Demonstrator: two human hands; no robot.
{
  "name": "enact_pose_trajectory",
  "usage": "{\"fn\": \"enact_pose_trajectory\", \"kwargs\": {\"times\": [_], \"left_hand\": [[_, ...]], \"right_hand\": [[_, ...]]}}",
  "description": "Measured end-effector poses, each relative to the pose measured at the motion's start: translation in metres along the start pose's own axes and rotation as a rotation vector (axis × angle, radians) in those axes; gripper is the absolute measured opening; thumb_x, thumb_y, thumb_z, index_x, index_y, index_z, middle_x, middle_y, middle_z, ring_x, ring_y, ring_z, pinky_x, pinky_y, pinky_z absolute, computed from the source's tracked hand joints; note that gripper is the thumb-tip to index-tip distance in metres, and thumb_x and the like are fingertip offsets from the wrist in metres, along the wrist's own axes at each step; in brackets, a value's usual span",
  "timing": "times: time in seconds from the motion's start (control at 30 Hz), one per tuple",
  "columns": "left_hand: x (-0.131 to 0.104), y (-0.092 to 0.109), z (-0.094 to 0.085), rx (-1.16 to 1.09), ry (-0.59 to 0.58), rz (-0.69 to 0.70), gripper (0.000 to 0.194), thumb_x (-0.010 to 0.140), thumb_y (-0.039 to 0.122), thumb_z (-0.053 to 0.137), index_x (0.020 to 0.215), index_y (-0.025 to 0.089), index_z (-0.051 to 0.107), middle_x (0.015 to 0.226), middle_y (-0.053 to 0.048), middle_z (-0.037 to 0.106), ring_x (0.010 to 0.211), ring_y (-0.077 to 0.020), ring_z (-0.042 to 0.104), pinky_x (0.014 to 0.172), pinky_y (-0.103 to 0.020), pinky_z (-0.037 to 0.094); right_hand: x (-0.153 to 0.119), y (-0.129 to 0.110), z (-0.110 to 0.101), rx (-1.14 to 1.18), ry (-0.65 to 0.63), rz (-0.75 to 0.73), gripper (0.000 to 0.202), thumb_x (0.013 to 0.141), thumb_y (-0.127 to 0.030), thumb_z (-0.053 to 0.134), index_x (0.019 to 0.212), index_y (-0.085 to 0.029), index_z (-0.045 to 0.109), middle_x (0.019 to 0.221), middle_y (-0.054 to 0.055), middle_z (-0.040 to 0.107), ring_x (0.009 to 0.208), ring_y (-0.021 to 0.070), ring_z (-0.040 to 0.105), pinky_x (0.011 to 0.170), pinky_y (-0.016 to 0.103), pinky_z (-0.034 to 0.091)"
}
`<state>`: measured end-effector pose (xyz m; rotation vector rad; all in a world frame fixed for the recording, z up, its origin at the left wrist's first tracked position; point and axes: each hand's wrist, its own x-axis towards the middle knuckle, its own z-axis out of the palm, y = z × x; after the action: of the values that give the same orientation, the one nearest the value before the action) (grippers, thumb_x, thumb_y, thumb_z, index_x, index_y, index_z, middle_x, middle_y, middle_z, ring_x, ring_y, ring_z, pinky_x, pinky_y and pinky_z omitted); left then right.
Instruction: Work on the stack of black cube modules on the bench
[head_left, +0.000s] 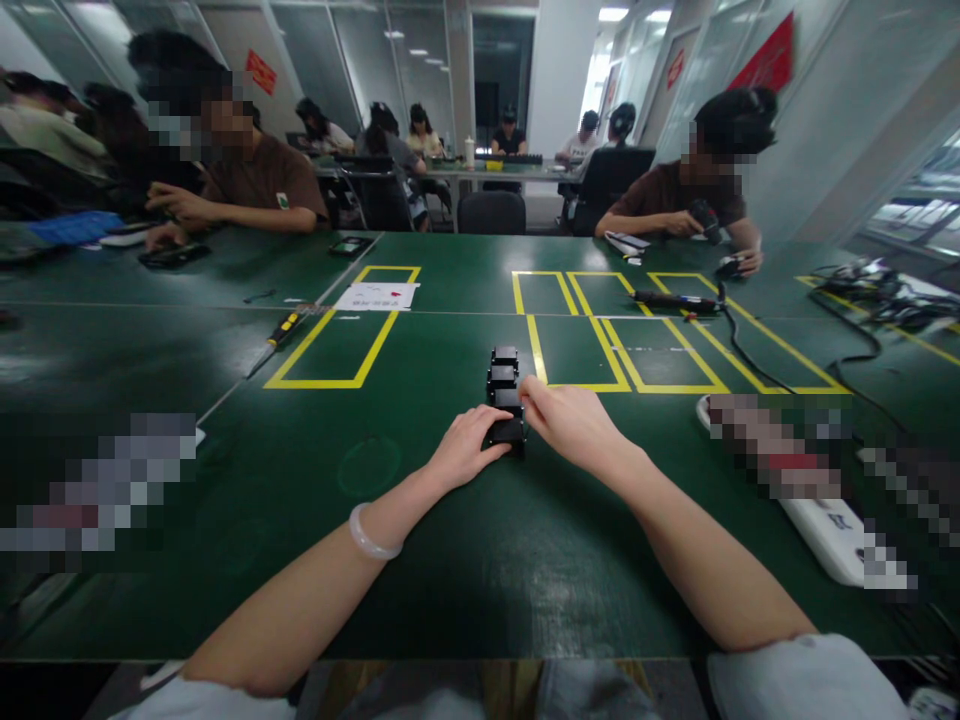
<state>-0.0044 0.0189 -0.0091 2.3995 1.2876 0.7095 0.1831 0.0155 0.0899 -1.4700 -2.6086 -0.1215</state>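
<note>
On the green table (465,570), four blocks (507,398) look already lined up, left hand (465,446) pinching the nearest, right hand (568,417) curled, hold unclear.

On a green table (450,570), four small black blocks (503,376) stand in a line leading away from the wearer; the left hand (471,447), a pale bracelet (369,537) at its wrist, has thumb and fingers about the nearest one, while the right hand (568,418), fingers curled, is just beside the row; yellow tape (315,384) and a screwdriver (283,330) lie farther off, and two people (262,178) in brown sit across
</note>
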Motion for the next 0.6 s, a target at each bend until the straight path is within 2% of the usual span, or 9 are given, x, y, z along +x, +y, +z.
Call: {"fn": "enact_pose_trajectory", "kwargs": {"times": [0.1,0.43,0.6], "left_hand": [[0.0,0.0006,-0.0002,-0.003,0.002,0.002,0.035,0.084,0.029,0.062,0.117,0.024,0.052,0.114,-0.005,0.057,0.105,-0.0242,0.052,0.09,-0.038,0.041],[-0.0003,0.0012,-0.0007,-0.026,0.007,-0.002,0.035,0.084,0.029,0.061,0.118,0.025,0.052,0.116,-0.005,0.057,0.107,-0.0244,0.052,0.091,-0.039,0.04],[-0.0004,0.0006,-0.0001,-0.023,0.002,-0.011,0.035,0.084,0.03,0.06,0.118,0.025,0.052,0.116,-0.005,0.057,0.107,-0.025,0.052,0.091,-0.04,0.04]], "right_hand": [[0.0003,0.0,-0.0004,-0.021,-0.006,0.007,0.029,0.097,-0.035,0.028,0.098,-0.019,0.053,0.076,0.004,0.069,0.065,0.0164,0.063,0.053,0.025,0.023],[-0.0002,0.0016,0.0015,0.007,0.019,0.005,0.023,0.094,-0.025,0.032,0.105,-0.02,0.051,0.081,0.003,0.07,0.067,0.0164,0.064,0.053,0.026,0.024],[0.0,0.0012,0.0016,-0.016,0.007,0.004,0.025,0.096,-0.031,0.029,0.1,-0.019,0.051,0.078,0.004,0.07,0.066,0.0161,0.064,0.052,0.026,0.023]]}}
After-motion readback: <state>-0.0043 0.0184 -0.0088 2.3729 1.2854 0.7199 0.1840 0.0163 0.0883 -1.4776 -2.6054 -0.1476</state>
